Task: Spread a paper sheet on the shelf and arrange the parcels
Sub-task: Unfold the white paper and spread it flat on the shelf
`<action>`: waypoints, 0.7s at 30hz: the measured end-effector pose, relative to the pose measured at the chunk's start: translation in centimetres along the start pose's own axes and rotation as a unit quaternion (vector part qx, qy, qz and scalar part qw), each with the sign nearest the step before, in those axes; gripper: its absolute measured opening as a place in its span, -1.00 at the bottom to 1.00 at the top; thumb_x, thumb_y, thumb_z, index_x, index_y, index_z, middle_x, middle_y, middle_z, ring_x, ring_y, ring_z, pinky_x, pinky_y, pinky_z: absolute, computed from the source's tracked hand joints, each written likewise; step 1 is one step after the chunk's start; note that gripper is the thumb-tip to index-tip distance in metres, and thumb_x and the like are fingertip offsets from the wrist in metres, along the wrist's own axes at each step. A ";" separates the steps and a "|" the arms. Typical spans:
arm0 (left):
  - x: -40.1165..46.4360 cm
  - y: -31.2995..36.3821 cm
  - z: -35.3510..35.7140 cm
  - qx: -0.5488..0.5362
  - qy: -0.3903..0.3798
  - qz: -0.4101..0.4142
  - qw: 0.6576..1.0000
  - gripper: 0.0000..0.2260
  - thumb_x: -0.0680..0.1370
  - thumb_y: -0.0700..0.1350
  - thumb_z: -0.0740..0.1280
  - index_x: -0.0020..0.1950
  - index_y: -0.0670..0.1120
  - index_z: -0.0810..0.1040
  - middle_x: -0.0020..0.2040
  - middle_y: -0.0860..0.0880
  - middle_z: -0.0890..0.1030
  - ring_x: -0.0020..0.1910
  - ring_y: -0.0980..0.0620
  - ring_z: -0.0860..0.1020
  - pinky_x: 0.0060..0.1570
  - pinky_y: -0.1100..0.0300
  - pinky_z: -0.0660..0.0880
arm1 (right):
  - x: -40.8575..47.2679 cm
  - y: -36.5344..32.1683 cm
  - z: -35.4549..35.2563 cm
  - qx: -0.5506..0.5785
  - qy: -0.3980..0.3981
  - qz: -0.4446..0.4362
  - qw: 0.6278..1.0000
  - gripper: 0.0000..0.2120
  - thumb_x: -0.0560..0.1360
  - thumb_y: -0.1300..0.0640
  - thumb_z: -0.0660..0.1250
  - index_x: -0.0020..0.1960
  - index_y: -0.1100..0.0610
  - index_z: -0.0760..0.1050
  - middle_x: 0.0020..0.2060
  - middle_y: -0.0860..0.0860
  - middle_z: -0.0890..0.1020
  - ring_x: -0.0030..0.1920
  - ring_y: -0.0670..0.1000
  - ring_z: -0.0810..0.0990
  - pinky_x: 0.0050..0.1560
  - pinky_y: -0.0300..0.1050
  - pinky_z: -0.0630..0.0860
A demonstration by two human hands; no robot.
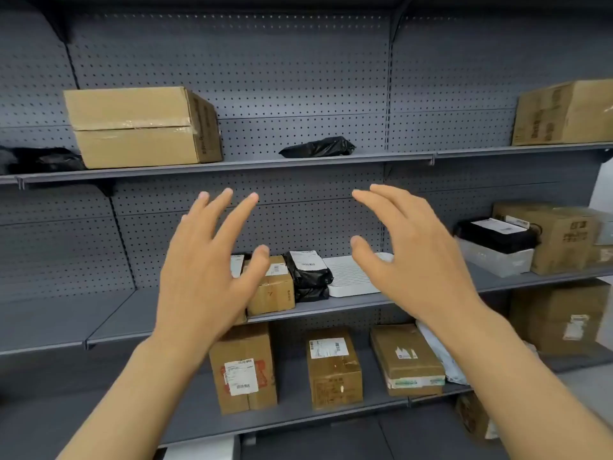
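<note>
My left hand (202, 267) and my right hand (414, 257) are both raised in front of the grey middle shelf (331, 308), fingers spread, holding nothing. Between them on that shelf sit a small brown box (273, 292), a black bagged parcel (308, 272) with a white label, and a flat white ribbed parcel (348, 277). My left hand covers part of another parcel beside the brown box. No paper sheet is visible on the shelf.
The top shelf (232, 166) carries a large cardboard box (139, 127), a black bag (318, 147) and another box (564, 111) at right. On the lower shelf stand three labelled boxes (333, 366). More parcels (530, 240) are stacked at right. The left part of the middle shelf is bare.
</note>
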State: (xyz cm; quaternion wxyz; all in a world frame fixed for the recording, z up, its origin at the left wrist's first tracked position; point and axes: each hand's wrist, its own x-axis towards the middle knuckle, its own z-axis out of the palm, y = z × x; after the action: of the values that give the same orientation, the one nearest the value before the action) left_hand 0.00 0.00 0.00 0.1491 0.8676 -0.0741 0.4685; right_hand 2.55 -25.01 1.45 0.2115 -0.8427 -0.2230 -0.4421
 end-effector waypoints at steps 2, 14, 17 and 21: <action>0.2 -1.1 0.5 -0.017 -0.002 0.003 1.000 -0.45 0.59 0.11 0.25 0.59 0.12 0.33 0.59 0.00 0.35 0.64 -0.07 0.17 0.52 -0.19 0.25 | 0.3 -0.4 1.5 0.006 0.000 0.017 1.000 -0.48 0.52 -0.04 0.31 0.47 -0.07 0.38 0.41 -0.11 0.45 0.41 -0.06 0.35 0.29 0.01 0.44; 2.4 -4.9 6.0 -0.161 -0.015 -0.087 0.983 -0.52 0.64 0.09 0.23 0.57 0.20 0.31 0.53 0.13 0.39 0.53 0.13 0.32 0.40 0.12 0.32 | 3.4 1.0 10.7 0.113 -0.019 0.078 0.990 -0.53 0.55 -0.03 0.28 0.45 -0.10 0.37 0.39 -0.15 0.45 0.40 -0.06 0.39 0.30 -0.09 0.37; 2.8 -5.2 8.2 -0.182 -0.012 -0.102 0.978 -0.54 0.64 0.06 0.26 0.56 0.20 0.34 0.47 0.19 0.43 0.46 0.27 0.35 0.36 0.32 0.26 | 4.1 2.6 13.2 0.140 -0.035 0.072 0.987 -0.54 0.56 -0.03 0.28 0.45 -0.10 0.37 0.39 -0.16 0.45 0.40 -0.07 0.40 0.34 -0.05 0.39; 3.7 -4.5 12.0 -0.215 -0.015 -0.141 0.966 -0.56 0.64 0.03 0.28 0.54 0.22 0.35 0.41 0.26 0.45 0.39 0.41 0.35 0.27 0.58 0.20 | 4.8 5.7 16.2 0.178 -0.063 0.065 0.980 -0.55 0.56 0.01 0.31 0.45 -0.07 0.40 0.39 -0.15 0.46 0.40 -0.10 0.40 0.34 -0.12 0.37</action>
State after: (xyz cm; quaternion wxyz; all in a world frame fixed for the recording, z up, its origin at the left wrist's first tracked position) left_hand 12.78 0.32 -3.96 0.3950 0.8238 -0.0524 0.4032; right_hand 18.79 -19.76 -3.89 0.3721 -0.8303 -0.2555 -0.3270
